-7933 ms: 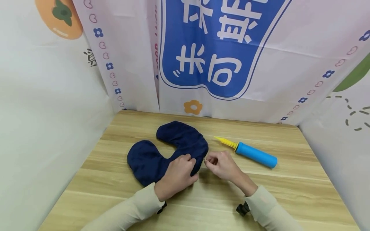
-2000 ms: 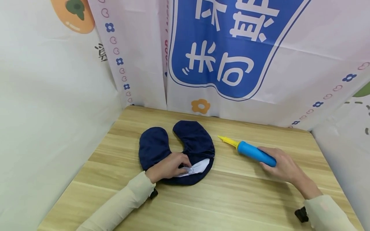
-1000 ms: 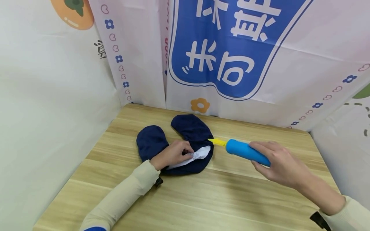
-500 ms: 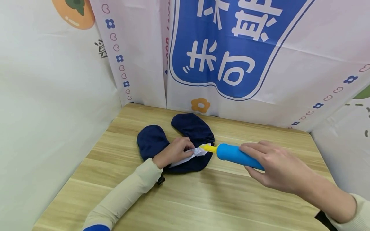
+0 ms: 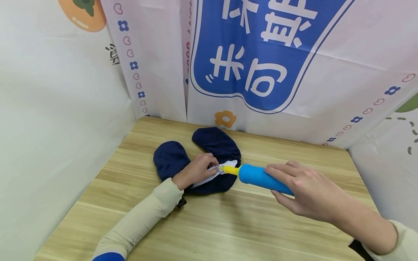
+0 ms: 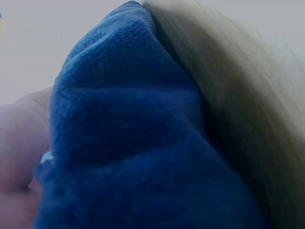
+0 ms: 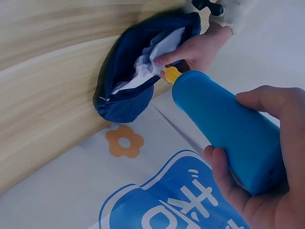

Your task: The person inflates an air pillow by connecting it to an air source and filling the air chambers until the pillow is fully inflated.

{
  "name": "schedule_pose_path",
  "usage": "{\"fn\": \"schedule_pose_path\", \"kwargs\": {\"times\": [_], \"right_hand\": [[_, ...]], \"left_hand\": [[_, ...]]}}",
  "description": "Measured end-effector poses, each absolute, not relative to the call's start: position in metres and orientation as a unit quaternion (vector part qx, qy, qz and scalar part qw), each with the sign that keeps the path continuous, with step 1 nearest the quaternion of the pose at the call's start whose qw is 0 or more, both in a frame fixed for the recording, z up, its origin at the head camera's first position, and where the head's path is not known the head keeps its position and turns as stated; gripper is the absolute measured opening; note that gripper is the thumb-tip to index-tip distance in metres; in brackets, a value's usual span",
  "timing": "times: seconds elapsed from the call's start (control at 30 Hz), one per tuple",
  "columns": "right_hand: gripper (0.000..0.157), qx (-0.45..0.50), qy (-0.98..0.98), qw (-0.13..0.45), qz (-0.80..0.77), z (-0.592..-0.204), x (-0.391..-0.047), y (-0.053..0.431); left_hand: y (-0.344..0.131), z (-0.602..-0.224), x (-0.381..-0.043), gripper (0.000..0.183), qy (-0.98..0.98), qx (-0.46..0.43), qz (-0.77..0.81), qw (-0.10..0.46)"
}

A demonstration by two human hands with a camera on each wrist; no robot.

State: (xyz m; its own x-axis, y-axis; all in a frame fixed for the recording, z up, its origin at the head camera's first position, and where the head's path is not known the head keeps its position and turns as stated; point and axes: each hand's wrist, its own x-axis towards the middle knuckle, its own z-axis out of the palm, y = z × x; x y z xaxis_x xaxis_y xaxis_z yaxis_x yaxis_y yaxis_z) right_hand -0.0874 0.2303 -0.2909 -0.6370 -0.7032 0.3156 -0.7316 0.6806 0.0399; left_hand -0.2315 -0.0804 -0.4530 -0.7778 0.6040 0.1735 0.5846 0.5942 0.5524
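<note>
A navy U-shaped neck pillow (image 5: 171,159) lies flat on the table, its front seam unzipped. A crumpled white inner bag (image 7: 157,50) shows through the opening. My left hand (image 5: 197,169) pinches this bag, forearm across the pillow; exactly what sits under the fingertips is hidden. Navy cloth fills most of the left wrist view. My right hand (image 5: 308,190) grips the barrel of a blue hand air pump (image 5: 261,177), tilted and held above the table. Its yellow nozzle (image 5: 231,170) points left, the tip right at my left fingertips; whether it sits inside a valve cannot be told.
The wood-grain table (image 5: 209,228) extends around the pillow and under the pump. Behind it hangs a white printed curtain (image 5: 160,79) with a blue sign pattern. White sheets (image 5: 65,119) close off both sides.
Earlier both hands worked at the pillow's edge while the pump lay on the table. The seam has opened, showing white. My right hand has picked up the pump and brought its nozzle leftward to my left fingers.
</note>
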Motion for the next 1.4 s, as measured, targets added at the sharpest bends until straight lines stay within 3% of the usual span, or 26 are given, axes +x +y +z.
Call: {"fn": "schedule_pose_path", "kwargs": {"times": [0.43, 0.7, 0.9, 1.1, 1.27, 1.4], "right_hand": [[0.06, 0.389, -0.901, 0.18, 0.063, -0.299, -0.089, 0.233], [0.06, 0.324, -0.924, 0.197, 0.053, -0.317, -0.067, 0.217], [0.059, 0.317, -0.913, 0.249, 0.065, -0.334, -0.058, 0.206], [0.043, 0.33, -0.894, 0.294, 0.072, -0.352, -0.053, 0.197], [0.052, 0.352, -0.87, 0.343, 0.048, -0.365, -0.053, 0.185], [0.049, 0.369, -0.854, 0.366, 0.029, -0.372, -0.052, 0.182]], "left_hand": [[-0.074, -0.448, -0.232, 0.009, 0.898, 0.318, 0.303, 0.005], [-0.068, -0.444, -0.228, 0.005, 0.916, 0.276, 0.29, -0.005], [-0.067, -0.443, -0.225, 0.005, 0.926, 0.235, 0.294, 0.001], [-0.067, -0.443, -0.223, 0.006, 0.928, 0.203, 0.312, 0.001], [-0.068, -0.445, -0.224, 0.004, 0.928, 0.19, 0.32, -0.011], [-0.068, -0.45, -0.223, 0.004, 0.921, 0.18, 0.343, -0.032]]}}
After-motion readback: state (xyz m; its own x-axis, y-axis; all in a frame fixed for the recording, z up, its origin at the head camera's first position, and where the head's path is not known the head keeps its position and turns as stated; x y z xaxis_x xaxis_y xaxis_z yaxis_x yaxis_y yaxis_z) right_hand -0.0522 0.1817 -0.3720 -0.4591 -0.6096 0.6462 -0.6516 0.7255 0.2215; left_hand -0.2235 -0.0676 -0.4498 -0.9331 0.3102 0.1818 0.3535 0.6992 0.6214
